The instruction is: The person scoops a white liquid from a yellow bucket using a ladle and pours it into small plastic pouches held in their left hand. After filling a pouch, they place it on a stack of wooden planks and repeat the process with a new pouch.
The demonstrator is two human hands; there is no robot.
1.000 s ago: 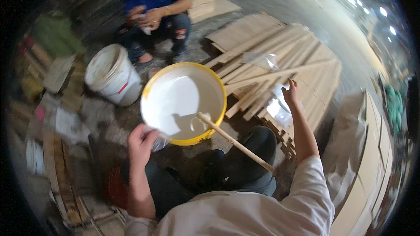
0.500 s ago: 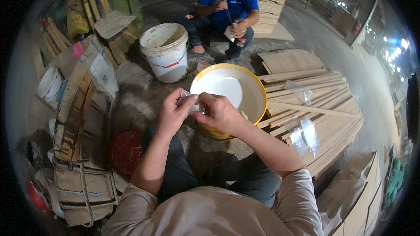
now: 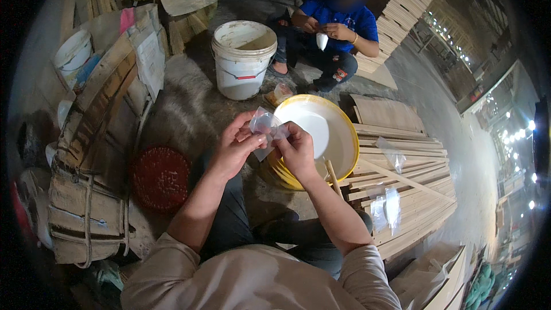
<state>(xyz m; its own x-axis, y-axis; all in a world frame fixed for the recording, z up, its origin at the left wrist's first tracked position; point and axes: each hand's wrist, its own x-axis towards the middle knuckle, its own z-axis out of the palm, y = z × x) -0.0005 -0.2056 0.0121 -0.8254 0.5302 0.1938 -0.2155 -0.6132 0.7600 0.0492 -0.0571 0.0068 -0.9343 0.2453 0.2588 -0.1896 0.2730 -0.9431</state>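
Just above the centre of the view, both hands meet over the near rim of a yellow basin (image 3: pixel 344 163): the left hand (image 3: pixel 235 149) and the right hand (image 3: pixel 298 150) each pinch an edge of a small clear plastic bag (image 3: pixel 265 129) between thumb and fingertips, holding it up between them and touching only at the film. The bag looks crumpled and half opened, though its mouth is hard to make out through the glare on the plastic. At about four o'clock from the right hand a wooden stick (image 3: pixel 333 175) leans on the basin's edge, its lower end hidden behind the wrist. Thin wooden slats (image 3: pixel 402 189) lie stacked at three o'clock of the basin, with a few more clear bags (image 3: pixel 385 209) on top of them. A white bucket (image 3: pixel 243 57) stands at eleven o'clock of the basin, and a red round lid (image 3: pixel 160 178) lies on the ground at nine o'clock of the left forearm. At twelve o'clock, a second person in blue (image 3: pixel 333 28) sits apart, with their own hands busy on something small and white. The likely trouble is the thin film: a hard tug by either pinch could tear it or make it slip free, and it would then drop into the white liquid in the basin directly beneath.
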